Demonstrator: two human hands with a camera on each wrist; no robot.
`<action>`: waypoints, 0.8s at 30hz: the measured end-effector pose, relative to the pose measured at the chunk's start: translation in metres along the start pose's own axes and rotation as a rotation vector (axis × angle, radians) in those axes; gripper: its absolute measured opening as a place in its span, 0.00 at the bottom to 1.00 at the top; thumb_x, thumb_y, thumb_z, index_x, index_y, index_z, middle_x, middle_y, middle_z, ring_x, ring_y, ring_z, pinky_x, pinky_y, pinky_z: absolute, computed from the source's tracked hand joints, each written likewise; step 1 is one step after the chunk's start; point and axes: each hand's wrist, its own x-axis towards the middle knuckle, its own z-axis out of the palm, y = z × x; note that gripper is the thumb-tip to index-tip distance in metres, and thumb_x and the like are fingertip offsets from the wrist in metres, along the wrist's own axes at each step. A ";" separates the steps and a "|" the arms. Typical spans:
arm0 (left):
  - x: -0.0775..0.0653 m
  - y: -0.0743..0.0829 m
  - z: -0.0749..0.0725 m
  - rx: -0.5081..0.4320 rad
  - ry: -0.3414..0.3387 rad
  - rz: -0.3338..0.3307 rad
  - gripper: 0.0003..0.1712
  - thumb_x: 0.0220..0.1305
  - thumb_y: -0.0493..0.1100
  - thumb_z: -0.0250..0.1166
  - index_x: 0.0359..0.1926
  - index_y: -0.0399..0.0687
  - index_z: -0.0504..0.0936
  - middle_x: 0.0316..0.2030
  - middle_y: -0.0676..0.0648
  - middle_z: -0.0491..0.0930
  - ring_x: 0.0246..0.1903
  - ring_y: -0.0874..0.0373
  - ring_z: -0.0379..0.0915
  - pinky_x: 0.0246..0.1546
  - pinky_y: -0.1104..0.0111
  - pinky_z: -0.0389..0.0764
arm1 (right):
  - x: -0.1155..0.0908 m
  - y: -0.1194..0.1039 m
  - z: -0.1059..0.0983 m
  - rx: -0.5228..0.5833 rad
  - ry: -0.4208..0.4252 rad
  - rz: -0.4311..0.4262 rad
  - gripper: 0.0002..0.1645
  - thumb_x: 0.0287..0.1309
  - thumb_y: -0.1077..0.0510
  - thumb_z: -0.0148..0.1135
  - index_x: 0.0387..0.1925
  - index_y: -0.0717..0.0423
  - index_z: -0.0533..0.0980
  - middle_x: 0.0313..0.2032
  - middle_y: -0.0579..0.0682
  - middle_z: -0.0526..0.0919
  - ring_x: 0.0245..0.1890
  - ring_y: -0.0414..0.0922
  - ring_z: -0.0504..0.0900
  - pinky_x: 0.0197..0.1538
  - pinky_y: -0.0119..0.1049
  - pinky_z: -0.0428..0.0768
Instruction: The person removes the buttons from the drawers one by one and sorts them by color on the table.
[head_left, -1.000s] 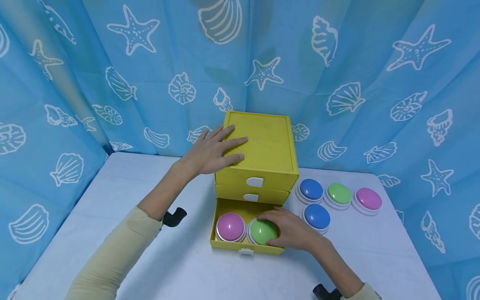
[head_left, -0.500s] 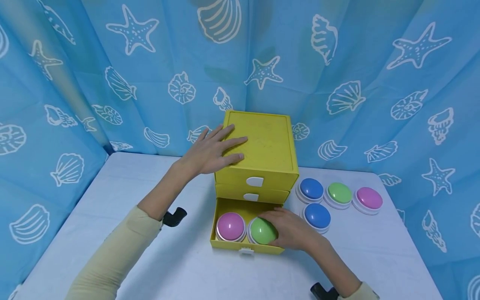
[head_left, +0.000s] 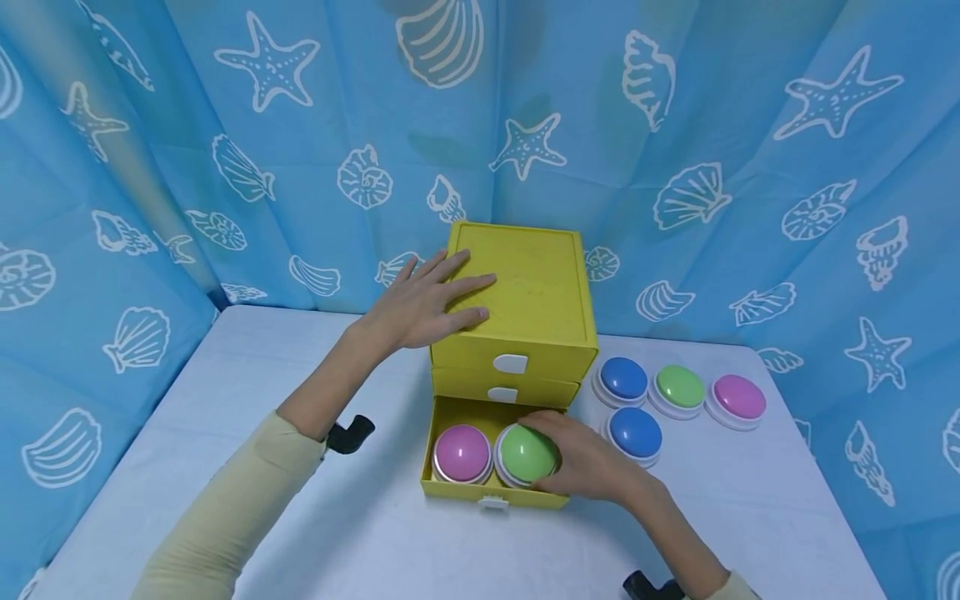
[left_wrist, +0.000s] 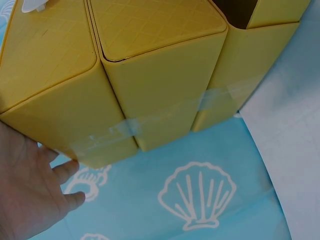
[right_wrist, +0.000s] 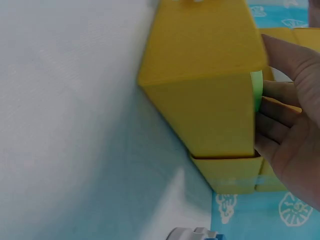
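Observation:
A yellow drawer cabinet [head_left: 525, 283] stands at the table's back, its bottom drawer [head_left: 457, 492] pulled out. My left hand [head_left: 420, 307] rests on the left edge of its top, fingers spread. In the drawer sit a pink domed push button [head_left: 461, 454] at left and a green domed push button [head_left: 525, 454] at right, both with white bases. My right hand [head_left: 588, 458] grips the green one from its right side, thumb at the front and fingers behind. The right wrist view shows only a sliver of green dome [right_wrist: 257, 90] beyond the drawer wall, beside the fingers [right_wrist: 282, 92].
Right of the cabinet, on the white table [head_left: 337, 533], lie two blue buttons [head_left: 623, 378], a green button [head_left: 679, 387] and a pink button [head_left: 738, 397]. The two upper drawers [head_left: 510, 364] are closed. A blue seashell-print curtain [head_left: 480, 125] hangs behind and at the sides.
The right fingers have shifted slightly on the green button, which is tilted a little, showing more of its white rim. The left hand and cabinet have stayed put.

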 end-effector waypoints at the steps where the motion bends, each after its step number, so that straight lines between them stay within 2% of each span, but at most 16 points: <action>1: 0.000 0.000 0.000 0.001 -0.001 0.000 0.37 0.61 0.75 0.30 0.68 0.74 0.53 0.71 0.50 0.41 0.69 0.49 0.31 0.63 0.47 0.36 | -0.001 -0.001 -0.002 0.032 0.004 0.007 0.46 0.37 0.46 0.75 0.61 0.48 0.68 0.54 0.42 0.70 0.52 0.41 0.69 0.49 0.40 0.72; 4: 0.001 0.000 0.000 0.004 -0.003 -0.001 0.37 0.60 0.75 0.30 0.68 0.74 0.53 0.71 0.50 0.41 0.69 0.48 0.32 0.63 0.47 0.36 | -0.005 -0.003 -0.008 0.117 0.025 0.028 0.47 0.36 0.46 0.76 0.61 0.48 0.67 0.55 0.42 0.69 0.51 0.41 0.69 0.49 0.41 0.73; 12: 0.001 -0.001 0.001 0.005 0.000 0.002 0.37 0.60 0.75 0.30 0.68 0.75 0.53 0.71 0.50 0.41 0.69 0.49 0.31 0.63 0.47 0.35 | -0.017 -0.006 -0.022 0.201 0.076 0.054 0.48 0.36 0.41 0.75 0.61 0.43 0.67 0.57 0.40 0.68 0.57 0.43 0.67 0.53 0.48 0.70; 19: 0.001 0.000 0.002 0.000 -0.001 -0.005 0.37 0.60 0.75 0.30 0.68 0.75 0.54 0.71 0.50 0.41 0.69 0.49 0.31 0.63 0.47 0.33 | -0.030 -0.005 -0.039 0.197 0.107 0.080 0.47 0.36 0.44 0.76 0.62 0.38 0.66 0.58 0.37 0.67 0.58 0.42 0.65 0.53 0.51 0.70; 24: 0.002 0.000 0.002 0.003 0.003 -0.004 0.37 0.60 0.75 0.31 0.68 0.74 0.54 0.71 0.50 0.41 0.69 0.49 0.31 0.63 0.47 0.33 | -0.043 -0.001 -0.052 0.180 0.125 0.071 0.47 0.37 0.48 0.75 0.63 0.39 0.65 0.60 0.37 0.66 0.60 0.43 0.64 0.54 0.51 0.70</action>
